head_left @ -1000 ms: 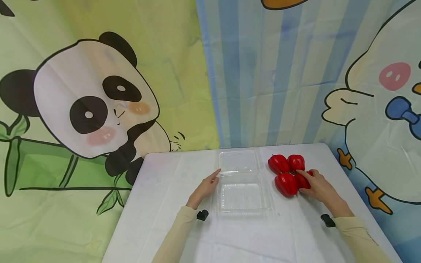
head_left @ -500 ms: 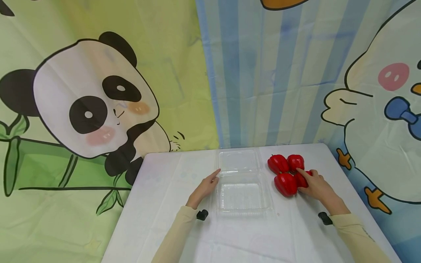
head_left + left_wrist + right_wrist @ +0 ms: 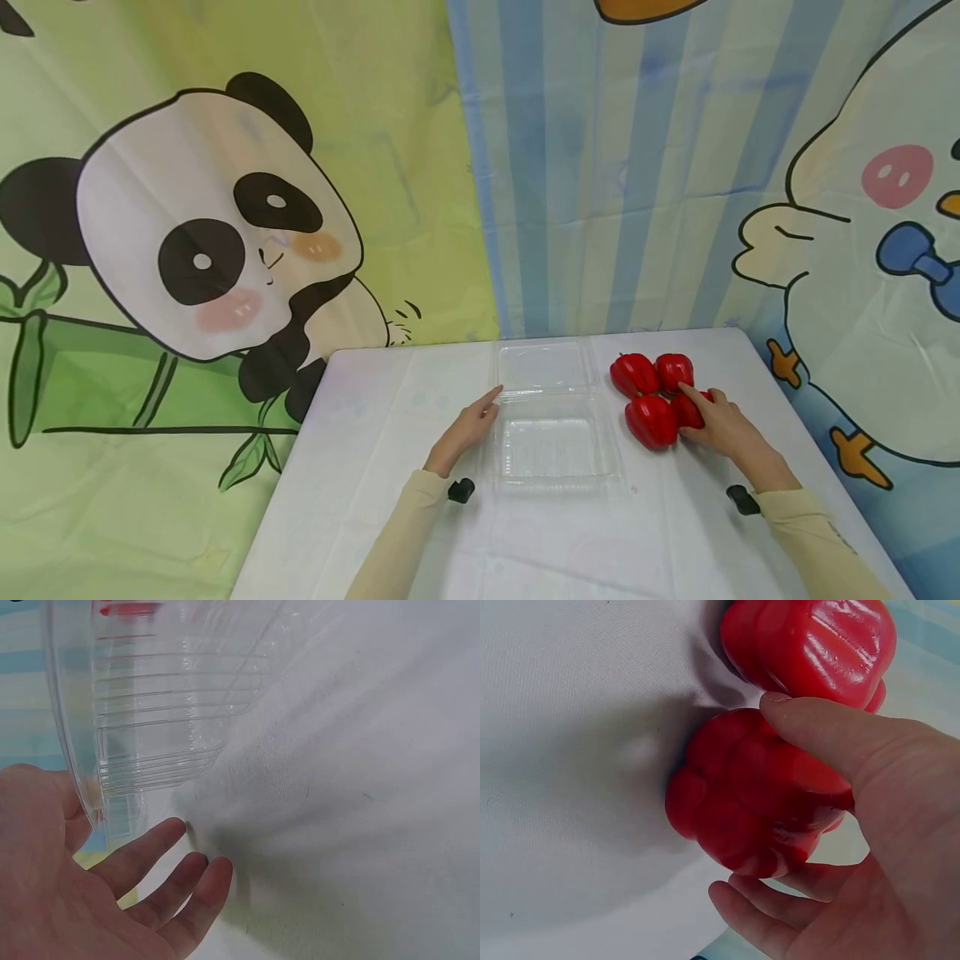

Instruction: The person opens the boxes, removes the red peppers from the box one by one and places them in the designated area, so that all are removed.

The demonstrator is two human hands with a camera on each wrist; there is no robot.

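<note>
A clear plastic clamshell container lies opened flat, its lid toward the back. My left hand is at its left side with relaxed fingers; in the left wrist view the index finger and thumb are at the rim and the other fingers spread loosely. On the right, my right hand grips a red bell pepper, thumb on one side and fingers on the other. Several red bell peppers sit in a cluster, among them a near-left one, a back-left one and a back-right one.
A white cloth covers the table, whose back edge meets cartoon-printed curtains. A panda is printed on the left curtain and a white bird on the right one. Black wrist devices show beside both cuffs.
My right hand and forearm have shifted very slightly to the left, still around the same bell pepper. The left hand and the container have stayed in place.
</note>
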